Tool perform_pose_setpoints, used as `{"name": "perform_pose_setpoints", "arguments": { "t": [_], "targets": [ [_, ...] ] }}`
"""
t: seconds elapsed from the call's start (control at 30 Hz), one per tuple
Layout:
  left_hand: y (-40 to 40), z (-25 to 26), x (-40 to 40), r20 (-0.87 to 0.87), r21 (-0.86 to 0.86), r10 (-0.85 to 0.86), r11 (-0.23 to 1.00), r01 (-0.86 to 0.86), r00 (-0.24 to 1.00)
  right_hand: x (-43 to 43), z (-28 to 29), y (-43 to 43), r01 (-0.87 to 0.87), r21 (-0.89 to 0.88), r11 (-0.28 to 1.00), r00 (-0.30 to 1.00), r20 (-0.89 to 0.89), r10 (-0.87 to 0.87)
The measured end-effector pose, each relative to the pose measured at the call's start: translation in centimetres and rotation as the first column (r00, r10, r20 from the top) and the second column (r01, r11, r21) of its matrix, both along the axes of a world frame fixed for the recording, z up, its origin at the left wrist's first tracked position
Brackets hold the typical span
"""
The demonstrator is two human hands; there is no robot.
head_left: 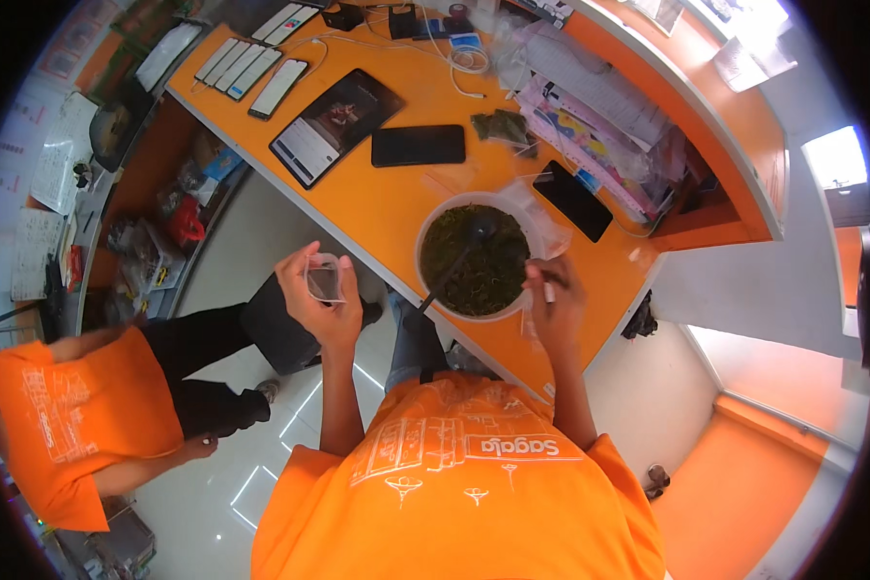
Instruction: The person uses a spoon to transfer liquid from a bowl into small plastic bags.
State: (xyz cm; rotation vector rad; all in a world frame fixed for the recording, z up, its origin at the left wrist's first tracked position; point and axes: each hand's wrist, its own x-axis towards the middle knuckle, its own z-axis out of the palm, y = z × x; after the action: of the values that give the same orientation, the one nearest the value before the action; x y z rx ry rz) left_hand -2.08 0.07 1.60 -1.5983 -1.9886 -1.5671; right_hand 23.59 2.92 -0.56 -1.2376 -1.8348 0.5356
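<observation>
My left hand (326, 308) holds a small clear plastic bag (325, 281) with its mouth spread, off the desk's front edge. On the desk stands a round whitish plastic tub (429, 293) filled with dark green shredded plant matter (489, 268). A black spoon (455, 268) lies in it, bowl on the greens and handle over the near rim. My right hand (557, 301) is at the tub's right side, blurred, its fingers bent. Something small and white (549, 291) shows at those fingers; whether they grip it is unclear.
The orange desk (377, 210) bears a tablet (337, 127), a black phone (418, 145), another phone (573, 201), several lit phones (239, 69), small bags of greens (504, 127) and cables (467, 61). A person in an orange shirt (87, 428) stands at left, near a black stool (283, 326).
</observation>
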Motion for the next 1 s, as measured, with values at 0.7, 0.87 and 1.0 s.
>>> {"name": "perform_pose_setpoints", "arguments": {
  "t": [0.7,0.87,1.0],
  "targets": [
    [3.2,-1.1,3.5,0.021,0.035,-0.294,0.955,0.293,0.956,1.1,-3.1,-0.4,-0.146,0.182,0.972,0.947,-0.259,0.191],
    [3.1,-1.4,3.9,0.045,0.029,-0.29,0.957,0.289,0.956,1.7,-4.6,-0.4,-0.028,-0.127,0.992,0.893,-0.448,-0.032],
    [2.8,-1.3,4.2,0.103,-0.002,-0.293,0.956,0.295,0.951,1.7,-4.9,0.3,0.15,-0.337,0.929,0.721,-0.606,-0.336]
  ]
}}
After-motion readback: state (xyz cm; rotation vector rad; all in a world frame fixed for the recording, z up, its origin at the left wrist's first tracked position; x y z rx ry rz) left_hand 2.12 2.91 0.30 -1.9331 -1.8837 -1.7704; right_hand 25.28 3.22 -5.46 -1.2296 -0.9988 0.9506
